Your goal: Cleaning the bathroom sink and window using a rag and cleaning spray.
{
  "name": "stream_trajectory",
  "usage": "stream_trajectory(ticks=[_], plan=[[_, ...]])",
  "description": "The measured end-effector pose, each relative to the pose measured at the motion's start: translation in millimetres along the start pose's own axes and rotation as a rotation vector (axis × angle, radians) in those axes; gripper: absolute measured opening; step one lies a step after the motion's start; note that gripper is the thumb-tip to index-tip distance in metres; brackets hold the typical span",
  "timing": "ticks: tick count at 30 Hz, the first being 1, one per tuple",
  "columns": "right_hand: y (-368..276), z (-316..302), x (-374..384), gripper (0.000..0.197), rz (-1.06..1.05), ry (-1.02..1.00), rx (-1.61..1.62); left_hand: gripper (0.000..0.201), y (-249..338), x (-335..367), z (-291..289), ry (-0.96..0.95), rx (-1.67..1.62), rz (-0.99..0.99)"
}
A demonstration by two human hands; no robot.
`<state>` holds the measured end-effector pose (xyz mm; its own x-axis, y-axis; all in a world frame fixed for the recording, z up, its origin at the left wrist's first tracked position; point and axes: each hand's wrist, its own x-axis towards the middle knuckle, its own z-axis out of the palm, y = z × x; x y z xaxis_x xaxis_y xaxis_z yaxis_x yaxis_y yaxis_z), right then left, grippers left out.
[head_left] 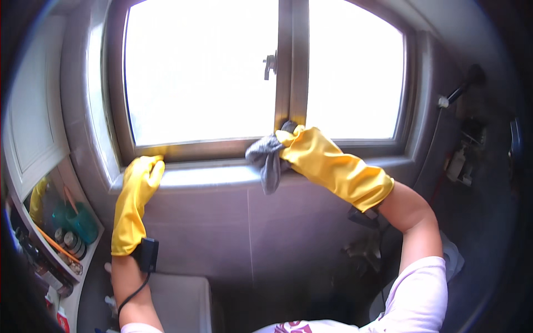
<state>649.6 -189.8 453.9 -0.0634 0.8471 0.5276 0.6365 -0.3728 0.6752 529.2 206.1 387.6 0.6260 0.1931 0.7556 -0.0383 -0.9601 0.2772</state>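
Note:
Both my hands wear long yellow rubber gloves. My right hand (297, 145) is closed on a grey cloth (265, 158) and presses it to the window frame (214, 149), low down where the middle upright meets the bottom rail. Part of the cloth hangs over the front edge of the sill. My left hand (145, 171) rests at the left end of the windowsill (205, 175), thumb a little apart from the fingers and nothing visible in it. A small black device is strapped at my left wrist, with a cable along the forearm.
Two bright panes fill the window, and a handle (270, 65) sits on the frame between them. At left, a white cabinet (38, 100) has shelves with a teal cup (81, 222) and several bottles. Below stands a pale lidded box-like surface (177, 299). Fixtures line the dark right wall.

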Motion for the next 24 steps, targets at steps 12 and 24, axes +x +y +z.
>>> stream_trajectory(ticks=[12,24], plan=[[206.3,-73.3,128.5,0.037,0.688,0.593,-0.443,0.033,17.1,-7.2,-14.2,0.047,0.046,0.032],[251.9,-53.2,54.9,0.030,0.485,0.985,0.596,0.031,15.1,-10.7,-12.3,0.070,0.056,-0.041]])
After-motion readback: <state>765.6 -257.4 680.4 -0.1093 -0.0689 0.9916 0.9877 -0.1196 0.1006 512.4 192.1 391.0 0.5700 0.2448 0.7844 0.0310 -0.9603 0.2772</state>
